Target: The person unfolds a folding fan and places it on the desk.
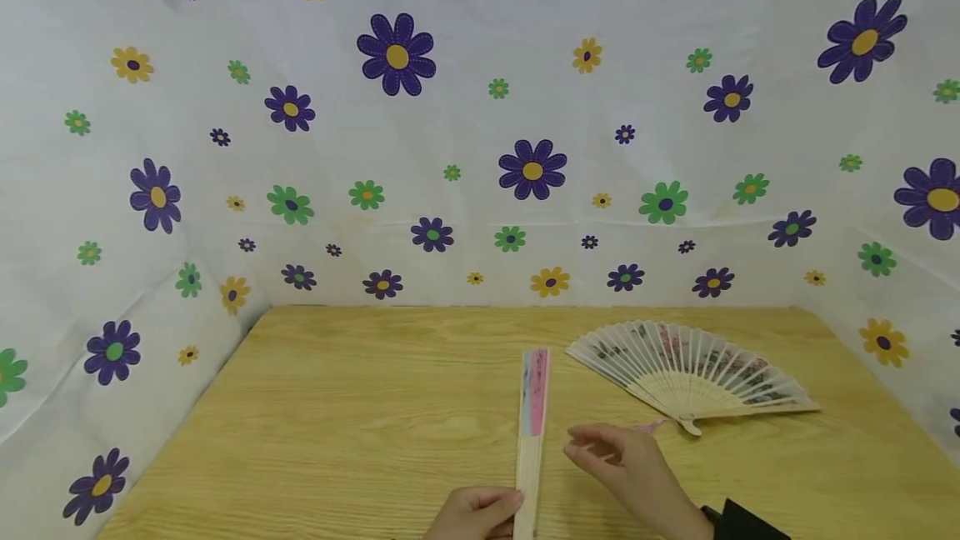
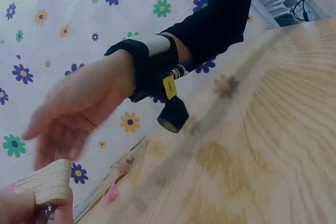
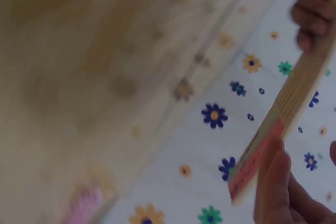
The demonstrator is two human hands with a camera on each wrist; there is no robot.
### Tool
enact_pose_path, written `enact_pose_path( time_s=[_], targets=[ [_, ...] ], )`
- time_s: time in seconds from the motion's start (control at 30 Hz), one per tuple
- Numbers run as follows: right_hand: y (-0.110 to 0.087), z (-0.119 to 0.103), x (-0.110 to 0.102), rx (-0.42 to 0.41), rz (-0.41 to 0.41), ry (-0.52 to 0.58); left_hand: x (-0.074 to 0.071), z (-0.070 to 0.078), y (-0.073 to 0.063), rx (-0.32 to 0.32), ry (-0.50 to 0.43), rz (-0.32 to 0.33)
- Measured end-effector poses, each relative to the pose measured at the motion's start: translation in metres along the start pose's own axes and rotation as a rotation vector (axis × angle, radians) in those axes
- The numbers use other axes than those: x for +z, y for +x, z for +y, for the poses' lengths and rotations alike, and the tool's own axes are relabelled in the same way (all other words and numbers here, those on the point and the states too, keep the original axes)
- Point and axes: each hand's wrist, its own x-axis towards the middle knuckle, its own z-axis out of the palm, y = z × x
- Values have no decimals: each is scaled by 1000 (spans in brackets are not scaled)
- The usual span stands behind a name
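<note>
My left hand [image 1: 474, 513] grips a folded hand fan [image 1: 532, 419] near its lower end, thumb across the ribs. The fan stands upright in the head view, its bare wooden ribs below and pink and pale-blue folded cloth above. Just right of it, my right hand [image 1: 639, 473] hovers with fingers loosely bent and nothing held. In the right wrist view, the fingers [image 3: 275, 182] of that hand overlap the fan's pink end. The left wrist view shows the fan's rounded wooden base [image 2: 55, 182] between thumb and fingers, with a small metal pin beneath.
A spread white fan [image 1: 693, 377] with dark and red floral print lies on the wooden table [image 1: 360, 407], back right. Its pink tassel [image 1: 651, 425] is partly behind my right hand. White flower-patterned cloth [image 1: 465, 123] surrounds the table's back and sides.
</note>
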Motion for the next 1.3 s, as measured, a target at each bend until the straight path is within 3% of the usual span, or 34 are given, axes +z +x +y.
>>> enact_pose_path(
  time_s=[0.07,0.1,0.17,0.27,0.43,0.57,0.7,0.97,1.17,1.3],
  targets=[
    [-2,2,3,279,-90,220,5,-1,2,-2,-3,-17],
    [-2,4,4,356,-140,277,8,-2,2,-6,-2,-35],
    [-3,6,9,407,-183,331,13,-3,3,-7,4,-74],
    [-4,7,14,417,-166,336,16,-3,6,18,38,-143],
    [-3,3,17,371,-111,255,21,2,11,127,111,-210],
    [-3,0,15,343,-65,163,26,6,13,139,166,-161],
    [-4,1,12,368,-31,134,27,9,12,117,164,-97],
    [-6,1,9,373,-6,94,27,11,10,109,146,-71],
    [-7,2,7,356,74,43,25,12,10,91,145,-1],
    [-9,3,5,345,87,33,24,12,10,70,132,10]
  ],
)
